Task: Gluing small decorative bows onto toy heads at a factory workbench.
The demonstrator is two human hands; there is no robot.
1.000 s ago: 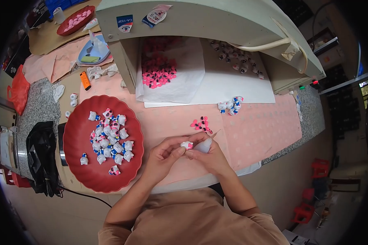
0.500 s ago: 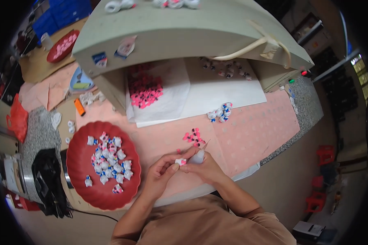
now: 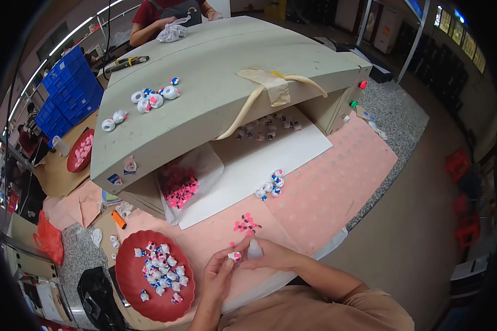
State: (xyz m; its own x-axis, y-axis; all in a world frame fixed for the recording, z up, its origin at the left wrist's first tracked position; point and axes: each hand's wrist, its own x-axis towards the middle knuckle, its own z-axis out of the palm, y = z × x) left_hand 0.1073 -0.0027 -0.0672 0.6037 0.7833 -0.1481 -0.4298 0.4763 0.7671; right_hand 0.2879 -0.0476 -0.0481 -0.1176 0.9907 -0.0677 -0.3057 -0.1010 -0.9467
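1. Pink worktop fills the near ground of a workshop, with a big grey machine hood behind it.
2. Left hand pinches a small white-and-pink toy piece between its fingers, turned up toward the face, probably for a close look.
3. Right hand has its fingers closed around a small white bottle, its tip beside the piece.
4. Loose pink bits lie just beyond, within easy reach.
5. Red bowl of similar pieces sits left, near the worktop edge; open room lies to the right.
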